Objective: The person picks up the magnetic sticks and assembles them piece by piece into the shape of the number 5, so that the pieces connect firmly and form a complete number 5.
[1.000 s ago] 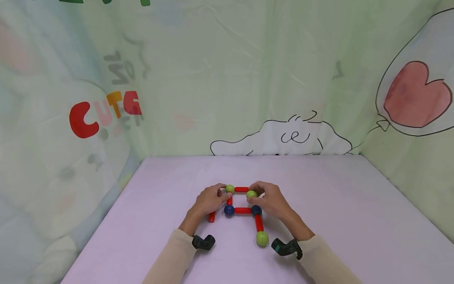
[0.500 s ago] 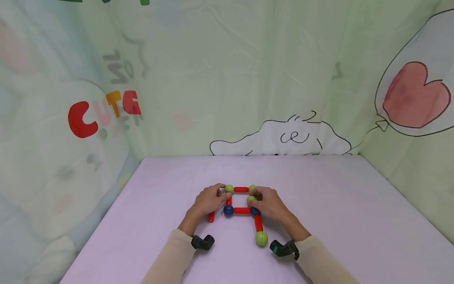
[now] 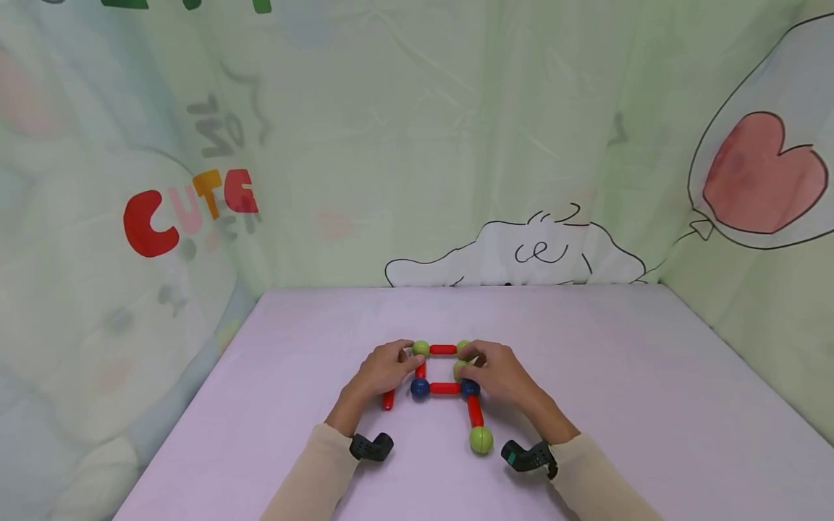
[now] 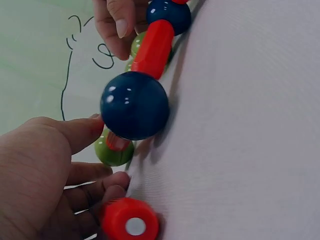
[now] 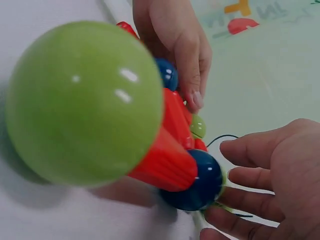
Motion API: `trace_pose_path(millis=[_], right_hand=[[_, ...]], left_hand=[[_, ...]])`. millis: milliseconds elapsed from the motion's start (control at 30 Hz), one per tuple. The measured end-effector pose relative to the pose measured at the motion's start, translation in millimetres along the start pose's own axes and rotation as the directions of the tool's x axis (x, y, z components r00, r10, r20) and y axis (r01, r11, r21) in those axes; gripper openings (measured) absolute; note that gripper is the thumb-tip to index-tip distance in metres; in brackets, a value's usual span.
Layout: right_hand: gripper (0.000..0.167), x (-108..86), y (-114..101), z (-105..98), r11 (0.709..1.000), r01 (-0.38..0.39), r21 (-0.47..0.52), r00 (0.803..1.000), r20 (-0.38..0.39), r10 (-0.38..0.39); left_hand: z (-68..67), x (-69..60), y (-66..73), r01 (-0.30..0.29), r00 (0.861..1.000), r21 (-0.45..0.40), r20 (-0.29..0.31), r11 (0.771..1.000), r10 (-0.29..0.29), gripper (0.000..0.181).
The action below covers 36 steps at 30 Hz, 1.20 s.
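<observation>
A magnetic ball-and-rod frame stands mid-table in the head view. Its far-left green ball [image 3: 420, 349] and near-left blue ball [image 3: 420, 388] are joined by a red rod [image 3: 420, 370]. My left hand [image 3: 381, 370] holds this left side, thumb by the rod and index finger at the green ball. The far-right green ball [image 3: 463, 348] is partly covered by my right hand [image 3: 495, 370]. That hand pinches another green ball [image 3: 459, 371], just behind the near-right blue ball [image 3: 470, 388]. From there a rod [image 3: 475, 412] runs to a front green ball [image 3: 481, 440].
Beside the left hand lies another red rod [image 3: 388, 400], its far end hidden; the left wrist view shows its pale round end [image 4: 135, 226]. A pale lilac cloth covers the table [image 3: 586, 347]. Printed curtains [image 3: 365, 145] hang behind and at both sides.
My right hand has brought its green ball a little nearer to the near-right blue ball, and the far-right green ball has come into sight. My left hand keeps its place.
</observation>
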State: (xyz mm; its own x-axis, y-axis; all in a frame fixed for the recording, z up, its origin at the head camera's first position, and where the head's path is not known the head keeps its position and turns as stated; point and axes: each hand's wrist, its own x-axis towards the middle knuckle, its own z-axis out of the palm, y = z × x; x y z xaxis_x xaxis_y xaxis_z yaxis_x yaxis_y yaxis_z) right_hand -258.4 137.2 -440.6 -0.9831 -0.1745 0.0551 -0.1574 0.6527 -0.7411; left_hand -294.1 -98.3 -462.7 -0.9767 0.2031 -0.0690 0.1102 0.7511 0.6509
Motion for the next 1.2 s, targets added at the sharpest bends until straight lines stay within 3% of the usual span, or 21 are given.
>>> trace_pose_path(millis=[200,433,700,833,1000,1200], right_hand=[[0.034,-9.3,-4.7,-21.3,0.997,0.049,-0.051,0.998,0.048,-0.046],[0.04,-18.0,-3.1,-38.6,0.992,0.062,-0.114,0.993,0.102,-0.051],[0.032,-16.0,4.2,-33.5,0.994,0.087,-0.07,0.969,0.238,-0.068],[0.032,-15.3,6.0,-32.1,0.994,0.09,-0.057,0.97,0.233,-0.075],[0.04,-15.3,5.4,-31.7,0.997,0.043,-0.067,0.965,0.261,-0.024],[0.043,-17.9,2.9,-31.1,0.996,0.014,-0.093,0.958,0.286,0.013]], left_hand=[[-7.0,-5.0,2.9,0.003,0.999,-0.045,0.042,0.999,-0.001,0.06],[-15.9,-17.2,1.9,-0.021,0.997,-0.023,0.073,1.0,0.023,0.058],[-23.2,-28.6,1.4,-0.04,0.996,0.058,0.088,0.997,0.035,0.052],[-25.3,-33.6,-0.6,-0.051,0.995,0.102,0.095,0.994,0.042,0.049],[-26.7,-40.2,-2.6,-0.073,0.992,0.117,0.114,0.99,0.06,0.046],[-24.6,-47.1,-1.4,-0.038,0.992,0.112,0.127,0.993,0.023,0.046]])
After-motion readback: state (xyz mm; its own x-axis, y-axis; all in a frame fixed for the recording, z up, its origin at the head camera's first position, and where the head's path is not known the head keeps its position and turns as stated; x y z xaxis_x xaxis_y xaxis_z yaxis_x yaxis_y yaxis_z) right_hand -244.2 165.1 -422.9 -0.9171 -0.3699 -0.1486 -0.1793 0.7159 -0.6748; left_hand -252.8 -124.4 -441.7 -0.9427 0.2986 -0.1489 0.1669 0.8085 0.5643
